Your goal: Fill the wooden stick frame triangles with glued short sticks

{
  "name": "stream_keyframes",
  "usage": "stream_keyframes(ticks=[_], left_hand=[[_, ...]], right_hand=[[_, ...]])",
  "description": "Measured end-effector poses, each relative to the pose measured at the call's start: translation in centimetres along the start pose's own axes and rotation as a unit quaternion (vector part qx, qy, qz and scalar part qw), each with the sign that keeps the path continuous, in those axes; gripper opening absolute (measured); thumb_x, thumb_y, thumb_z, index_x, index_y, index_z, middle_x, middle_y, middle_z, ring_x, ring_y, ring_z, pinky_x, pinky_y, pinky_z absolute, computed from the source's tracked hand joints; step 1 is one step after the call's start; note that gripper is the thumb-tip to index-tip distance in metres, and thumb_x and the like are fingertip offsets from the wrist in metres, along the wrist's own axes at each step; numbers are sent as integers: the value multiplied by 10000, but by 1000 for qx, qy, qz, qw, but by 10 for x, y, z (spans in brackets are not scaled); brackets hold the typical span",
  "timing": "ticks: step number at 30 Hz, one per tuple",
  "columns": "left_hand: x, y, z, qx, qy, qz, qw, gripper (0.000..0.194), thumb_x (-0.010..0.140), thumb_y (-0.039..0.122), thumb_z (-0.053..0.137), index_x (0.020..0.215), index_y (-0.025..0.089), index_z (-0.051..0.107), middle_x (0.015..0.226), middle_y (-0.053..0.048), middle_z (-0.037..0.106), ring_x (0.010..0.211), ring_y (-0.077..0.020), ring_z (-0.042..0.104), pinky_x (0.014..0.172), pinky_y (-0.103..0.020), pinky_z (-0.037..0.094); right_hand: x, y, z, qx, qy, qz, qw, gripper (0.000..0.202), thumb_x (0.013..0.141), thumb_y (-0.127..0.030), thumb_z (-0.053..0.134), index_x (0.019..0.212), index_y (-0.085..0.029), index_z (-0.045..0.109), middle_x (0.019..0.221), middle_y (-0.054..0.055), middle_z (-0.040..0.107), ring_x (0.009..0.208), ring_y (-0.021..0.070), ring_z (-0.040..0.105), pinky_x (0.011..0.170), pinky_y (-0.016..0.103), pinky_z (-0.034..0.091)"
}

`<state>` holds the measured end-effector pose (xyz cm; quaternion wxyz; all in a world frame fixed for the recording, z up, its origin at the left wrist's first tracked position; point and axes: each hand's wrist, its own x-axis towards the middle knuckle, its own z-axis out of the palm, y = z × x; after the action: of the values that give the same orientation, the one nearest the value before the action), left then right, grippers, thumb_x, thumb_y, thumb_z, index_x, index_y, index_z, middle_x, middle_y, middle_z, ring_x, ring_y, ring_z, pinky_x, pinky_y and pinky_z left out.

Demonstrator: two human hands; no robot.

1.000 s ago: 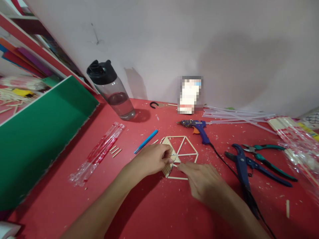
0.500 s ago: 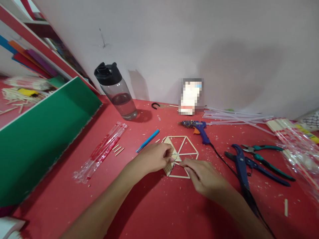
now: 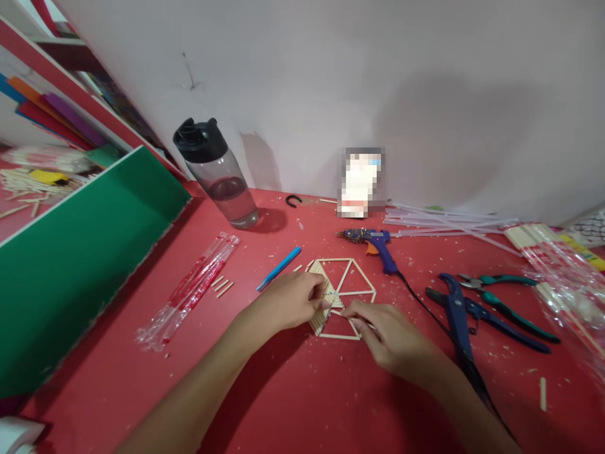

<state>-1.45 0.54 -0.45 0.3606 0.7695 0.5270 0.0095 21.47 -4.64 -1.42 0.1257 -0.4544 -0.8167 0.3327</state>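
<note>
A hexagonal frame of pale wooden sticks with spokes lies flat on the red table, and close-laid sticks fill its left part. Over that filled part, my left hand is closed, thumb and forefinger curled together on the frame near its centre. From the right, my right hand pinches a thin wooden stick, its tip beside the hexagon's hub at the lower section. Fingers partly cover the sticks there. A hot glue gun rests just beyond the frame, and a blue pen lies to its left.
A cutter tool and green-handled pliers lie at right, near bagged sticks. Glue sticks, a phone and a water bottle stand or lie along the wall. A green board borders the left.
The view has shifted slightly. Both hands stay at the hexagonal frame in nearly the same pose.
</note>
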Motion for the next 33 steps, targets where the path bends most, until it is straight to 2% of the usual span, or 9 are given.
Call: stream_keyframes(ticks=[9, 13, 15, 18, 21, 26, 33], left_hand=[[0, 1, 0, -3, 1, 1, 1000, 184, 848, 334, 627, 731, 217, 546, 697, 33, 605, 629, -132, 497, 548, -267, 262], [1, 1, 0, 4, -1, -7, 1000, 176, 857, 338, 620, 749, 217, 552, 698, 34, 599, 621, -130, 490, 550, -270, 261], [1, 1, 0, 7, -2, -7, 1000, 175, 859, 342, 616, 754, 216, 556, 703, 32, 602, 625, -131, 491, 555, -274, 262], [0, 2, -1, 4, 2, -1, 1000, 181, 858, 337, 617, 746, 213, 547, 703, 31, 606, 639, -135, 504, 565, -273, 267], [-1, 2, -2, -2, 4, -2, 1000, 173, 852, 329, 621, 747, 215, 545, 699, 33, 610, 647, -138, 518, 571, -267, 278], [-1, 2, -1, -4, 3, -11, 1000, 147, 836, 301, 615, 733, 223, 544, 690, 41, 617, 624, -133, 505, 552, -260, 276], [-1, 4, -2, -13, -1, -19, 1000, 155, 838, 320, 623, 735, 225, 555, 692, 40, 625, 618, -132, 511, 567, -255, 276]], right_hand=[[-6, 2, 10, -42, 39, -44, 997, 359, 927, -122, 410, 1155, -228, 666, 1102, 81, 737, 922, 213, 671, 796, 305, 467], [-3, 2, 6, -14, 13, -16, 1000, 295, 957, -158, 418, 1125, -226, 651, 1014, 54, 740, 883, 200, 668, 775, 295, 467], [-2, 2, 5, -7, 22, -10, 1000, 278, 965, -167, 411, 1102, -219, 646, 965, 50, 739, 839, 192, 666, 749, 288, 470], [-1, 2, 7, -20, 54, -26, 998, 290, 954, -152, 405, 1098, -217, 649, 994, 68, 742, 848, 197, 673, 748, 292, 483], [-3, 3, 12, -33, 59, -39, 997, 331, 931, -104, 406, 1124, -221, 648, 990, 72, 748, 829, 194, 683, 749, 293, 499], [-5, 6, 18, -58, 83, -62, 993, 400, 909, -68, 396, 1199, -202, 637, 1096, 93, 745, 964, 228, 699, 827, 344, 525], [-5, -1, 9, -63, 61, -58, 994, 388, 914, -77, 392, 1149, -213, 670, 1082, 81, 761, 919, 215, 719, 777, 319, 543]])
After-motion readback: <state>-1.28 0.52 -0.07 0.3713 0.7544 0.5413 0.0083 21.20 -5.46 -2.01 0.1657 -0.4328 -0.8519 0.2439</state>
